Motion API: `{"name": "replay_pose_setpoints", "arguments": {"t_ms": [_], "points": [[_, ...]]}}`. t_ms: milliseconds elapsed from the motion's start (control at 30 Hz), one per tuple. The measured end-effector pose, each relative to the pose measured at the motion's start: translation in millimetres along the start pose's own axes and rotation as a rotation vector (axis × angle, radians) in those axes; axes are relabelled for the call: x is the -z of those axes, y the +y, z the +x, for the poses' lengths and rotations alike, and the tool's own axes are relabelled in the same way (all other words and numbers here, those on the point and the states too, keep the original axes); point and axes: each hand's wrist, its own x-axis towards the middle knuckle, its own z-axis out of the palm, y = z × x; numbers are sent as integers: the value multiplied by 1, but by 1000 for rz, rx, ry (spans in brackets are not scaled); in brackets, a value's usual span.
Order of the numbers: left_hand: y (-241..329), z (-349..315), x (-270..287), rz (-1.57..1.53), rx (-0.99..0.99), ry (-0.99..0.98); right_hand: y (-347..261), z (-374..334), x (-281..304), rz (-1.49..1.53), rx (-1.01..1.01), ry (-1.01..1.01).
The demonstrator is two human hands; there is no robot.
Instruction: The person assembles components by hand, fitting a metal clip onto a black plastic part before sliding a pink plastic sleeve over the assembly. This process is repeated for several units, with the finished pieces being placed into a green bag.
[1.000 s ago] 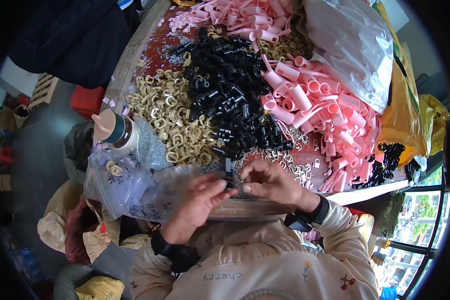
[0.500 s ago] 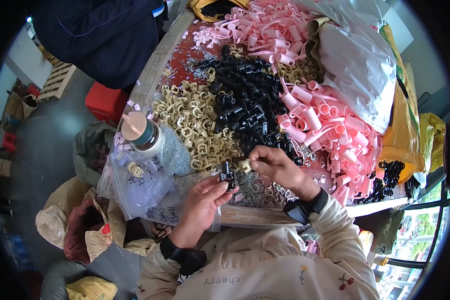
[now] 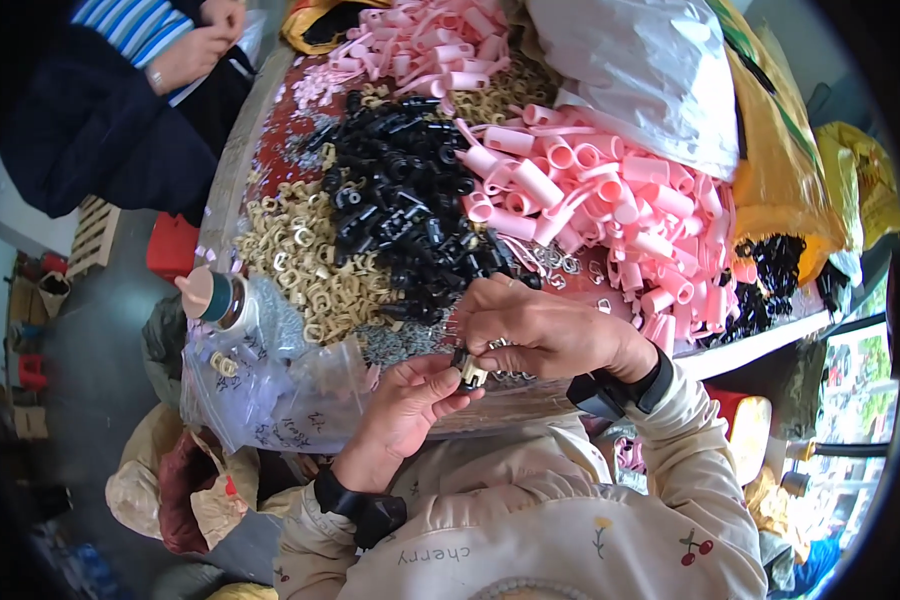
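Close to the table's near edge, my left hand [image 3: 402, 408] pinches a small black plastic cylindrical part [image 3: 459, 358] between thumb and fingers. A beige plastic clip [image 3: 473, 377] now sits against that black part, partly covered by fingertips. My right hand [image 3: 548, 330] is closed over the two pieces, its thumb and fingers at the beige clip. Whether the clip is fully around the part, I cannot tell. Just beyond my hands lie a heap of black plastic parts [image 3: 400, 200] and, to its left, a heap of beige clips [image 3: 305, 250].
Pink plastic tubes [image 3: 650, 200] pile up at the right, near a white sack [image 3: 640, 70] and a yellow sack [image 3: 785, 150]. A bottle with a pink lid [image 3: 208, 294] stands left beside clear plastic bags [image 3: 320, 395]. Another person's hand [image 3: 190, 60] shows at the far left.
The beige clip, held apart before, has come against the black part as my right hand moved in. The view has shifted, and the other person's hands now show.
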Motion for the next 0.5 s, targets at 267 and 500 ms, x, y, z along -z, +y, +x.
{"name": "replay_pose_setpoints", "arguments": {"t_ms": [267, 500], "points": [[-5, 12, -9, 34, 89, 5, 13, -29, -17, -88, -190, 149], [2, 13, 24, 88, -7, 51, 30, -112, -32, -410, -662, 317]]}}
